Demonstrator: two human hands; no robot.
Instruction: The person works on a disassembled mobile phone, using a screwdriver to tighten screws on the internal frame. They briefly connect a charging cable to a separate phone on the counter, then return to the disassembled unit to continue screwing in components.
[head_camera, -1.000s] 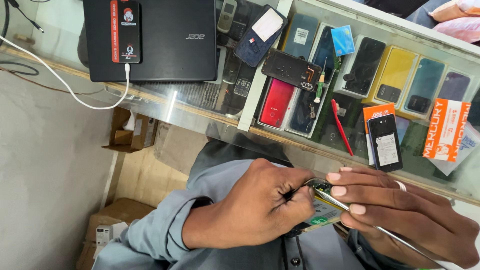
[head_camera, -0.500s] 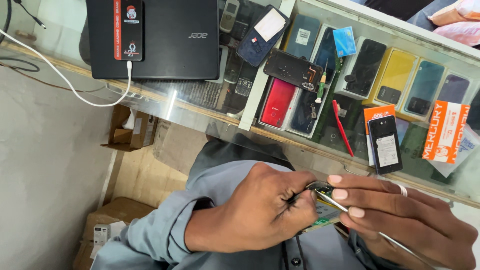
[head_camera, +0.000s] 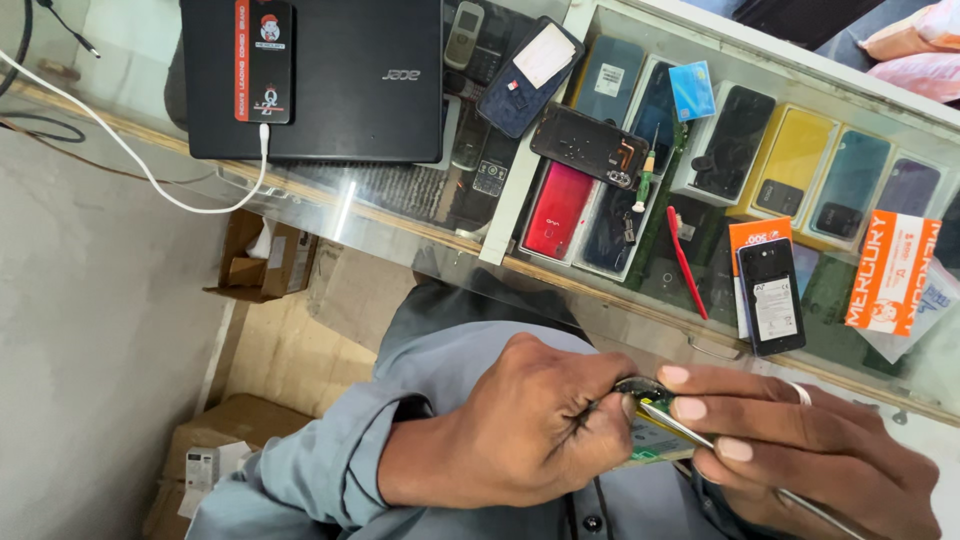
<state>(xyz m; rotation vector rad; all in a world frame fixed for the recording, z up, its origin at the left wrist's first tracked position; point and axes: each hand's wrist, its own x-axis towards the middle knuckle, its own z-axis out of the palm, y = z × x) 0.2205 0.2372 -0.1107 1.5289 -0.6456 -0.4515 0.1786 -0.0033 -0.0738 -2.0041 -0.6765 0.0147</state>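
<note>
A small green circuit board (head_camera: 655, 440) is pinched between the two hands low in the view, just in front of the grey shirt (head_camera: 440, 370). The left hand (head_camera: 520, 435) is curled almost into a fist, its thumb and fingertips pressed together on the board's left edge, where a small dark round part (head_camera: 640, 387) sits at the board's upper corner. The right hand (head_camera: 800, 450), a ring (head_camera: 803, 394) on one finger, is laid over the board from the 3 o'clock side, fingertips pressed on its top edge, and thin metal tweezers (head_camera: 740, 465) are gripped in it, the tip resting on the board and the shaft running off toward 4 o'clock. Whether anything is caught in the tweezer tip cannot be told. At 12 o'clock from the hands a glass display counter (head_camera: 380, 215) is seen, with rows of phones and phone cases under the glass. On top of it, at 1 o'clock, a black phone (head_camera: 770, 295) lies on an orange card, with a red pen-like tool (head_camera: 686, 260) just to its left. Further up, an opened phone back (head_camera: 588, 145) and a small screwdriver (head_camera: 642, 180) are laid. At 11 o'clock a closed black laptop (head_camera: 350, 80) carries a phone (head_camera: 265, 60) plugged into a white cable (head_camera: 150, 175). Cardboard boxes (head_camera: 215, 455) stand on the floor at 9 o'clock.
</note>
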